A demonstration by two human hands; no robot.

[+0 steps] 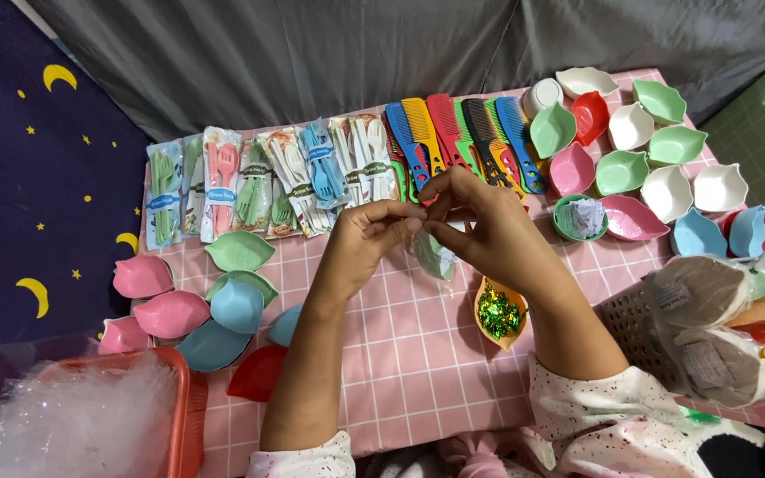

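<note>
Above the pink checked table (pixel 418 354), the left hand (pixel 360 243) and right hand (pixel 489 226) meet. Both sets of fingers (pixel 400 212) are pinched shut on the top of a small clear bag (pixel 436 255), which hangs just below the fingertips, left of an orange leaf-shaped dish (pixel 499 314).

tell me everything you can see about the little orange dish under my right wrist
The orange dish is a small leaf-shaped bowl, apparently plastic, pointed at its near end. It sits upright on the pink checked cloth, just below the right hand, whose wrist covers its far edge. Inside lies a heap of shiny green and gold twist ties. Whether the wrist touches the dish cannot be told.
</note>
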